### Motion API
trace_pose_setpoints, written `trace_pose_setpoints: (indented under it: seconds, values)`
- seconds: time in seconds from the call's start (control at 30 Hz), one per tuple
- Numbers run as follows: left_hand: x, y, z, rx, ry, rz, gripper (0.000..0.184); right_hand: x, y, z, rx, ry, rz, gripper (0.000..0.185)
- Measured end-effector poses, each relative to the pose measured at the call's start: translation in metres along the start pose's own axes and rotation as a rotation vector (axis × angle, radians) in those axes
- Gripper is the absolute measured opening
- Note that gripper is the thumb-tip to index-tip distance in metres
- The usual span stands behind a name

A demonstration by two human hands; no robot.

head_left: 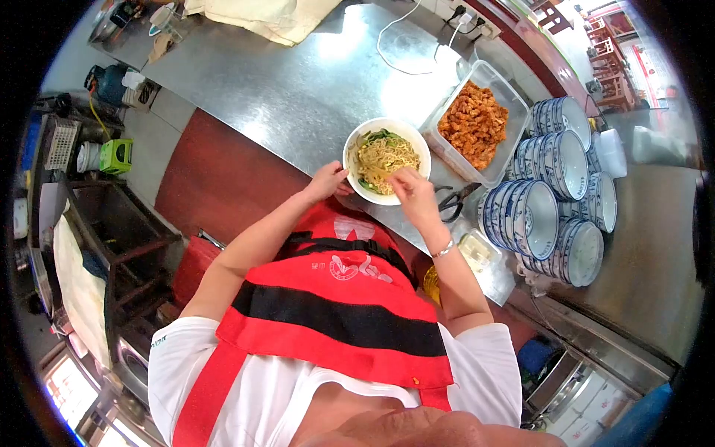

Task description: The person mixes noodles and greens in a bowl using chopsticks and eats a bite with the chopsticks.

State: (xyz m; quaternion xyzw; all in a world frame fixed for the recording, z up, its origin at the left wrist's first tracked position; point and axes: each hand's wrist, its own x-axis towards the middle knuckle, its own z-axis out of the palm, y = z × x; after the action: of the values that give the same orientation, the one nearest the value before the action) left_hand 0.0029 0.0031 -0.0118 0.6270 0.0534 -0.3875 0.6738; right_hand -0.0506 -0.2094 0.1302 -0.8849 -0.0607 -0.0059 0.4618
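Note:
A white bowl of noodles with green leafy vegetables stands at the near edge of the steel counter. My left hand grips its left side, thumb at the rim. Over the bowl's right side, my right hand has its fingers pinched together at the noodles; what lies between them is too small to make out. Black-handled scissors lie just right of that hand. Beyond them, a clear plastic tub holds reddish-brown chopped food.
Stacks of blue-and-white bowls crowd the counter's right side. A small clear container sits near my right forearm. A white cable trails across the steel counter, and a beige cloth lies at the back.

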Motion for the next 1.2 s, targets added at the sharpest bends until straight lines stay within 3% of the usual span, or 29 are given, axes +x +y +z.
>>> trace_pose_setpoints:
  seconds: [0.13,0.2,0.27,0.33,0.4,0.43,0.6,0.67,0.77,0.83,0.87,0.93,1.03,1.07,1.1,1.13,1.2]
  values:
    - [0.004,-0.005,-0.001,-0.028,0.001,0.018,0.023,0.004,-0.009,-0.015,-0.033,0.154,-0.053,0.009]
    - [0.007,-0.007,-0.002,-0.04,-0.005,0.007,0.023,0.007,-0.008,-0.002,0.06,0.141,-0.054,0.008]
    - [0.006,-0.007,-0.001,-0.052,-0.002,-0.004,0.023,0.015,-0.002,0.013,0.002,0.076,-0.2,0.007]
    - [-0.002,0.004,-0.001,0.059,0.02,0.053,0.023,0.018,-0.001,0.011,-0.093,0.052,-0.184,0.007]
    - [-0.009,0.014,0.0,0.18,0.03,0.107,0.024,0.02,0.007,0.004,0.053,0.241,0.016,0.007]
    - [-0.009,0.012,0.001,0.236,0.03,0.131,0.024,0.018,0.005,-0.007,0.009,0.232,0.042,0.008]
    - [-0.002,0.001,-0.003,0.204,0.037,0.143,0.025,0.028,0.009,0.007,0.128,0.236,-0.022,0.007]
    - [-0.007,0.01,-0.002,0.242,0.036,0.155,0.025,0.027,0.028,0.01,0.008,0.302,0.051,0.007]
    - [-0.014,0.02,0.005,0.323,0.061,0.1,0.024,0.018,0.001,-0.009,0.033,0.287,0.069,0.007]
    - [0.0,-0.001,0.0,0.008,0.018,0.035,0.025,0.015,-0.001,-0.004,0.142,0.262,0.048,0.006]
    - [0.006,-0.007,-0.002,0.008,0.019,0.036,0.025,0.016,0.0,0.003,0.142,0.261,0.047,0.006]
    - [0.005,-0.006,-0.004,0.094,0.022,0.077,0.024,0.019,-0.003,0.016,0.043,0.152,-0.067,0.005]
    - [-0.008,0.013,-0.001,0.343,0.025,0.119,0.024,0.019,0.016,0.008,0.073,0.235,-0.007,0.005]
    - [-0.006,0.011,-0.001,0.341,0.023,0.121,0.024,0.018,0.024,0.0,0.14,0.311,0.062,0.005]
    - [-0.004,0.008,0.0,0.148,0.01,0.079,0.023,0.018,0.022,-0.013,0.138,0.298,0.135,0.006]
    - [-0.004,0.003,0.001,-0.046,-0.003,0.032,0.023,0.019,0.019,-0.019,0.134,0.293,0.138,0.006]
    - [-0.002,-0.001,0.001,-0.029,0.0,0.026,0.024,0.025,0.012,-0.028,-0.073,0.341,0.019,0.007]
